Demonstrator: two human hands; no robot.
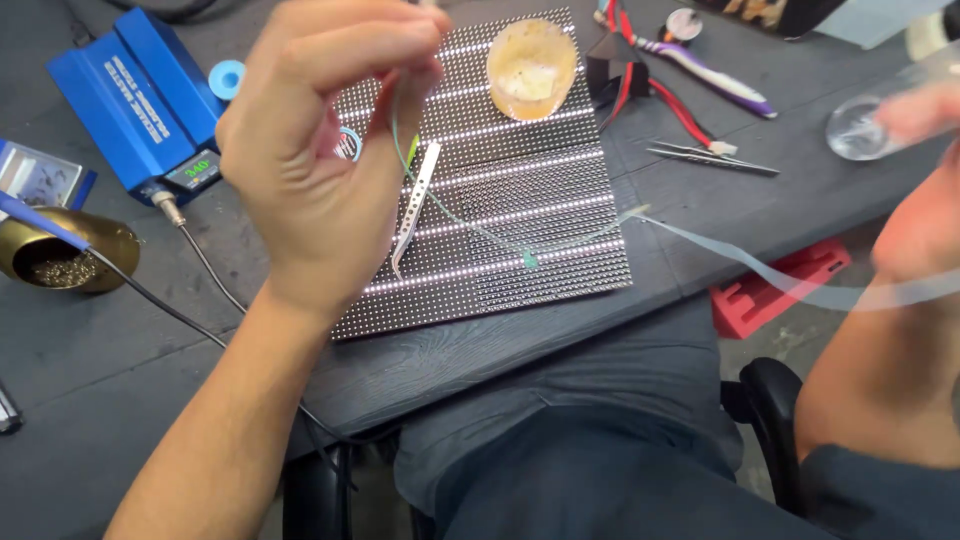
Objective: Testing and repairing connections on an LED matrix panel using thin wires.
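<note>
My left hand [320, 150] is raised over a black LED matrix panel [540, 200], fingers pinched on a thin clear strip [470, 225]. The strip droops to the panel, rises at its right edge and widens into a clear band [760, 270] running to my right forearm. Silver tweezers [415, 205] slant down just under my left fingers; whether the hand holds them is unclear. My right hand [925, 200] is blurred at the right edge, and its grip is not readable. A round amber dish [531, 68] sits on the panel's far end.
A blue soldering station [135, 95] stands at the far left, with a brass tip-cleaner cup [60, 262] and its cable [200, 270]. More tweezers [710, 155], red wires [660, 95], a clear round glass [855, 130] and a red tray [780, 285] lie to the right.
</note>
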